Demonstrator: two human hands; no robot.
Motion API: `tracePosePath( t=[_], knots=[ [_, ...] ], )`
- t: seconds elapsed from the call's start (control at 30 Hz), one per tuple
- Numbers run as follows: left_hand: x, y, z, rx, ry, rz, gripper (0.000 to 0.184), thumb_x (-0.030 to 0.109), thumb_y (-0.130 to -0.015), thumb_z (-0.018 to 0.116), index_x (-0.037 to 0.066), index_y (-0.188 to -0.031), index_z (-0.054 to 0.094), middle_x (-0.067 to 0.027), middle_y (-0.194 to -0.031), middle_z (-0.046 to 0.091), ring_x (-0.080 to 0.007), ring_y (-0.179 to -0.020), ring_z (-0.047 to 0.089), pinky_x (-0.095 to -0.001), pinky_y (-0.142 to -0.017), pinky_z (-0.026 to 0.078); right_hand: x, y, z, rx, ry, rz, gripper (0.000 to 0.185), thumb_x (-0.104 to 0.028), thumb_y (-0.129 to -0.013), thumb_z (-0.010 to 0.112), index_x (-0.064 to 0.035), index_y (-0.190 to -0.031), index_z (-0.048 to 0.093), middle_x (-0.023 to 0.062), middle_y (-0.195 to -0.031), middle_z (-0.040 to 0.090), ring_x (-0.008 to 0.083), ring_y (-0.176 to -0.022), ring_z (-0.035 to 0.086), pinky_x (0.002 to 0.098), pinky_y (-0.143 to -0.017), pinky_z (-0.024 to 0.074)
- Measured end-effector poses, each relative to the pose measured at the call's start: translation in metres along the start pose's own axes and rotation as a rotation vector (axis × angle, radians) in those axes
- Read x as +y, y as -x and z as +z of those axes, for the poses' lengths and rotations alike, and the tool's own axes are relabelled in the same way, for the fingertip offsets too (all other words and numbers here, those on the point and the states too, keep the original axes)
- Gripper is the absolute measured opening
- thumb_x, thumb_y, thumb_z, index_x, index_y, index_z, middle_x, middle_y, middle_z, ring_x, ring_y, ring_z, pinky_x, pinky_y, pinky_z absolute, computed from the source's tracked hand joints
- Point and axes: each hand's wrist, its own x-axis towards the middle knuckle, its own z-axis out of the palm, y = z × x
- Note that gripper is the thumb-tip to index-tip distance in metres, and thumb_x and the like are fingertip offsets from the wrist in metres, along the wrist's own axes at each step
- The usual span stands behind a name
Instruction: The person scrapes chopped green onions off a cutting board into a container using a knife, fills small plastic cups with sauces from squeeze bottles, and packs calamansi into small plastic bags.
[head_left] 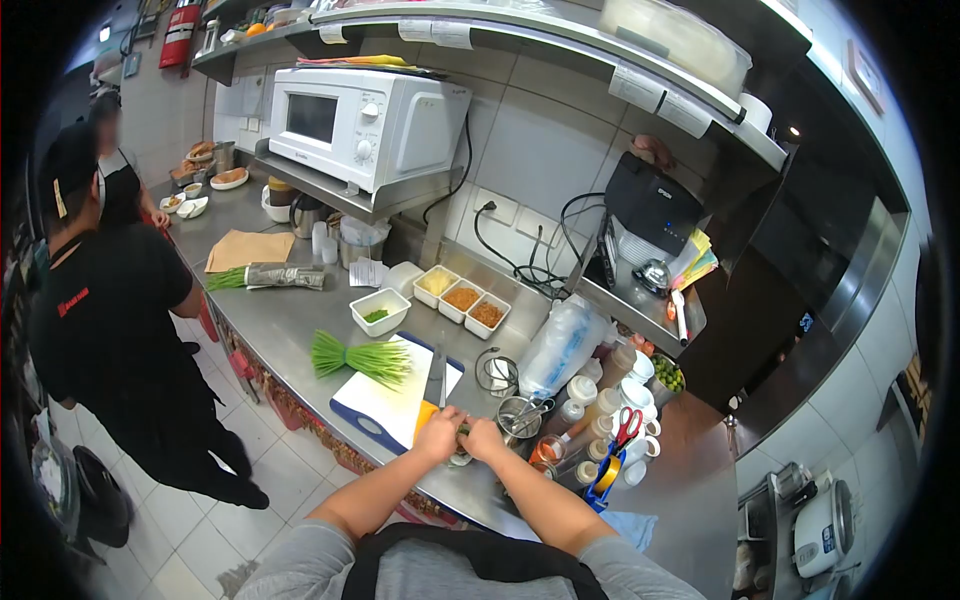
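My left hand [438, 436] and my right hand [484, 440] meet at the counter's front edge, close to the cutting board's right corner. Both have their fingers curled in around a small thing that I cannot make out, mostly hidden by them. Just beyond my left hand, a knife [442, 365] lies on the white cutting board [393, 411] with blue ends. Something yellow-orange [425, 417] sits on the board by that hand. A large bunch of chives [368, 360] rests across the board's far left part. Right of my right hand stands a metal container [519, 416] with utensils.
Behind the board are a white tub of chopped greens [380, 312] and several tubs of toppings [461, 298]. Squeeze bottles [598, 408], scissors [627, 427] and a plastic bag [562, 345] crowd the right. A microwave [365, 125] sits above. Two people stand at left, one in black [115, 310].
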Motion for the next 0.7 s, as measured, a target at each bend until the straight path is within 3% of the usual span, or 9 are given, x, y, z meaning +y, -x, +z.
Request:
tracePosePath(
  t=[0.13,0.33,0.43,0.53,0.7],
  knots=[
    [0.002,0.0,-0.003,0.008,0.024,-0.011,0.062,0.008,-0.063,0.075,0.006,-0.122,0.057,-0.0107,-0.119,0.054,-0.0322,-0.106,0.056,-0.038,-0.09,0.047,-0.003,-0.003,-0.008,-0.003,-0.002,0.046,0.033,-0.023,-0.083,0.058,-0.0103,-0.113,0.062,0.0242,-0.104,0.061,0.0388,-0.09,0.063,0.0451,-0.079,0.052],
    [0.011,0.003,-0.012,-0.019,0.0,-0.027,0.059,0.008,-0.065,0.073,0.008,-0.122,0.055,-0.0094,-0.118,0.053,-0.0325,-0.104,0.055,-0.0396,-0.089,0.048,0.002,0.0,-0.004,0.257,-0.042,-0.009,0.019,-0.014,-0.085,0.054,-0.0119,-0.102,0.06,0.02,-0.098,0.057,0.04,-0.08,0.063,0.0473,-0.07,0.052],
    [0.007,0.003,-0.007,-0.002,-0.013,-0.017,0.06,0.009,-0.064,0.075,0.008,-0.121,0.054,-0.0098,-0.119,0.053,-0.0327,-0.105,0.054,-0.0396,-0.089,0.048,0.0,0.006,-0.005,0.238,0.014,-0.022,0.018,-0.012,-0.087,0.05,-0.013,-0.103,0.057,0.0187,-0.097,0.057,0.0398,-0.08,0.063,0.049,-0.068,0.0515],
    [0.005,0.003,-0.004,0.005,0.003,-0.018,0.062,0.009,-0.064,0.075,0.008,-0.123,0.054,-0.0102,-0.119,0.053,-0.0334,-0.106,0.054,-0.0397,-0.088,0.048,-0.003,0.01,-0.006,0.227,0.072,-0.024,0.022,-0.01,-0.087,0.048,-0.0137,-0.107,0.057,0.019,-0.098,0.056,0.0397,-0.079,0.063,0.0481,-0.068,0.0518],
    [0.008,0.004,-0.007,-0.007,0.02,-0.045,0.069,0.011,-0.062,0.077,0.006,-0.126,0.052,-0.0116,-0.122,0.052,-0.0318,-0.11,0.053,-0.0381,-0.093,0.046,0.005,0.009,0.003,0.283,-0.086,-0.018,0.02,-0.005,-0.08,0.051,-0.0084,-0.097,0.061,0.0216,-0.088,0.059,0.0409,-0.081,0.062,0.0474,-0.073,0.0512]
  ],
)
